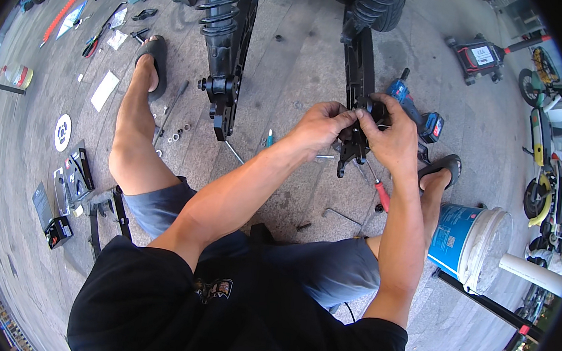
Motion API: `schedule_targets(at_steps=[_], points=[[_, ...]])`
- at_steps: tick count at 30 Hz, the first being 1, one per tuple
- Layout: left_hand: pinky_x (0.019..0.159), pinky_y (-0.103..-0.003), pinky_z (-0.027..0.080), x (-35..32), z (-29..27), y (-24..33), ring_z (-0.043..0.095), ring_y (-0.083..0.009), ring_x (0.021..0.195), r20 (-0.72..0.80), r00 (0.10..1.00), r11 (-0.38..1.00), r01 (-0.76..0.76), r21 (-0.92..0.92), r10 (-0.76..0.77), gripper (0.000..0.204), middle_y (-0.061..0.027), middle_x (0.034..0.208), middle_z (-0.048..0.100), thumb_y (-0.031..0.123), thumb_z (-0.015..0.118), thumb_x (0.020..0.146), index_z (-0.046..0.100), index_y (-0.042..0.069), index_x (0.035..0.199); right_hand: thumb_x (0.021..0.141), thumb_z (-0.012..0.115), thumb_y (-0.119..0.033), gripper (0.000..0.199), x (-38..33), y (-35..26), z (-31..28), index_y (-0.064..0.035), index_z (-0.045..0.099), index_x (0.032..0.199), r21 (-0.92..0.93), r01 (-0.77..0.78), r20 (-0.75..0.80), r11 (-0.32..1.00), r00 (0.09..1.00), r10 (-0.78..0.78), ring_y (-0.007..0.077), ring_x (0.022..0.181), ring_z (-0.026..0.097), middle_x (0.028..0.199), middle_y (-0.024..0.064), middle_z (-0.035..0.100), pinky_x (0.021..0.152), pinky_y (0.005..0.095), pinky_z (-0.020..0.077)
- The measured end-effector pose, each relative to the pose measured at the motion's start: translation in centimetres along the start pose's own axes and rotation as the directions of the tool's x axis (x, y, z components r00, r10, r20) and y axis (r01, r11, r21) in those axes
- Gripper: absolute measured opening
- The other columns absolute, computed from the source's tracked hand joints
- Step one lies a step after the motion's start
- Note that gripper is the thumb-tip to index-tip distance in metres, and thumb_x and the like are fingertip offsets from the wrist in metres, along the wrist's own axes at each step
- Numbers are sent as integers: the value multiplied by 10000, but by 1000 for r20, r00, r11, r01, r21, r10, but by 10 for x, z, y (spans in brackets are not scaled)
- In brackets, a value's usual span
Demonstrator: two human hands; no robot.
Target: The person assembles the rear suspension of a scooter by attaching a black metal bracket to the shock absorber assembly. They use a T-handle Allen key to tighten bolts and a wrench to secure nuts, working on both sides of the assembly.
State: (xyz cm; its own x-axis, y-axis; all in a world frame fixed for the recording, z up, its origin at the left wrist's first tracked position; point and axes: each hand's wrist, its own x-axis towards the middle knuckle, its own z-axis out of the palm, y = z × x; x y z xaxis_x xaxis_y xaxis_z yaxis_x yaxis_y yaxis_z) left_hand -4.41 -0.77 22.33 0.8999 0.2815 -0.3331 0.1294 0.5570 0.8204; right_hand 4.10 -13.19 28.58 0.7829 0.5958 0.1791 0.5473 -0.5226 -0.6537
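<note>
Both my hands meet at the lower end of a black metal swingarm leg (360, 62), right of centre. My left hand (322, 125) reaches in from the left, thumb and finger pinched at the black bracket (357, 149) on its end. From the right, my right hand (391, 135) curls its fingers round the same bracket, thumb pressed against it. A small part may sit between my fingertips, too hidden to make out. A second leg, with a black coil-spring shock absorber (218, 16) bolted to its end, stands to the left.
Behind my right hand lies a blue cordless impact wrench (402, 92). A red-handled screwdriver (382, 194), a hex key (344, 216) and a ratchet (172, 109) lie on the paving. At right are a blue-and-white bucket (456, 237) and a floor jack (478, 56).
</note>
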Motion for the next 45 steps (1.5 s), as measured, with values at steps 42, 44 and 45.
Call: schedule_targets(at_steps=[42, 44, 45], points=[[591, -241, 415, 4, -1, -5, 517, -92, 661, 25, 999, 999, -31, 26, 30, 211, -19, 766, 588, 231, 590, 957, 597, 22, 930, 777, 736, -281, 431, -2, -6, -9, -34, 637, 1116, -22, -51, 54, 998, 997, 52, 342, 936, 678, 983, 191, 692, 801, 386, 518], [590, -239, 410, 6, -1, -4, 512, -86, 659, 27, 998, 996, -64, 65, 63, 211, -16, 767, 588, 232, 580, 963, 599, 25, 930, 772, 734, -313, 452, -2, -4, -7, -43, 639, 1121, -34, -31, 36, 999, 999, 32, 331, 892, 683, 956, 184, 696, 773, 384, 524], [588, -240, 408, 6, -1, -4, 512, -86, 660, 27, 999, 999, -46, 26, 46, 216, -16, 766, 589, 237, 583, 962, 600, 25, 930, 767, 731, -341, 469, -2, -3, -7, -51, 640, 1124, -41, -13, 22, 999, 1000, 14, 324, 852, 687, 926, 181, 699, 749, 384, 530]])
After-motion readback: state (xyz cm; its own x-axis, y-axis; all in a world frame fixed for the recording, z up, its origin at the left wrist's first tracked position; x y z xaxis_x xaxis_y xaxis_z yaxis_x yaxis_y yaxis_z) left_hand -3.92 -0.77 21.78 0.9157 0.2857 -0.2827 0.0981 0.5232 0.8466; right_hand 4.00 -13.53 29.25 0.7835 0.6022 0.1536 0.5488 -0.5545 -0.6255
